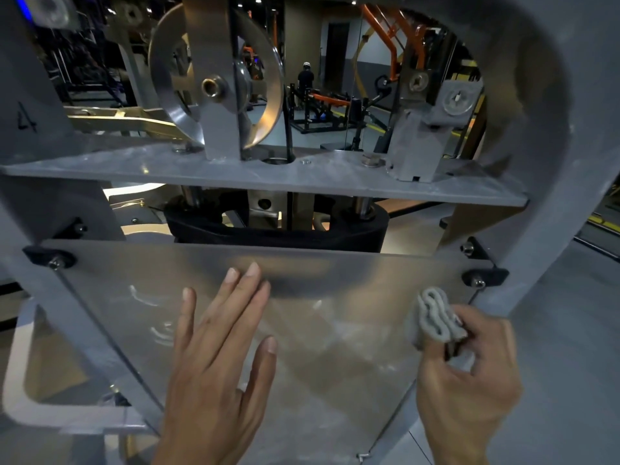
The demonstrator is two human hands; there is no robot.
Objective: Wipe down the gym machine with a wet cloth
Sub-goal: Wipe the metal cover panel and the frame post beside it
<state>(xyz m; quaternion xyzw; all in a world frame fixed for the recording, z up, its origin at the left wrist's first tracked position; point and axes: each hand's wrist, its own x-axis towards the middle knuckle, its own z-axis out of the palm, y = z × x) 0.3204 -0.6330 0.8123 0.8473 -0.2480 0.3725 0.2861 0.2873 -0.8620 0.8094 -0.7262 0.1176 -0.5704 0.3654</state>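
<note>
The grey gym machine [543, 135] fills the view, seen from the top of its weight stack. A clear plastic shield [335, 330] is bolted across the front of its frame. My left hand [218, 360] lies flat on the shield with straight, spread fingers. My right hand [469, 374] grips a folded grey cloth [432, 317] and holds it against the shield near its right edge, just below a black mounting bolt [479, 280].
A grey steel shelf [235, 176] crosses above the shield and carries a large metal pulley [265, 92] with a black cable. Black weight plates [275, 229] sit behind the shield. Other gym machines and a person stand far behind.
</note>
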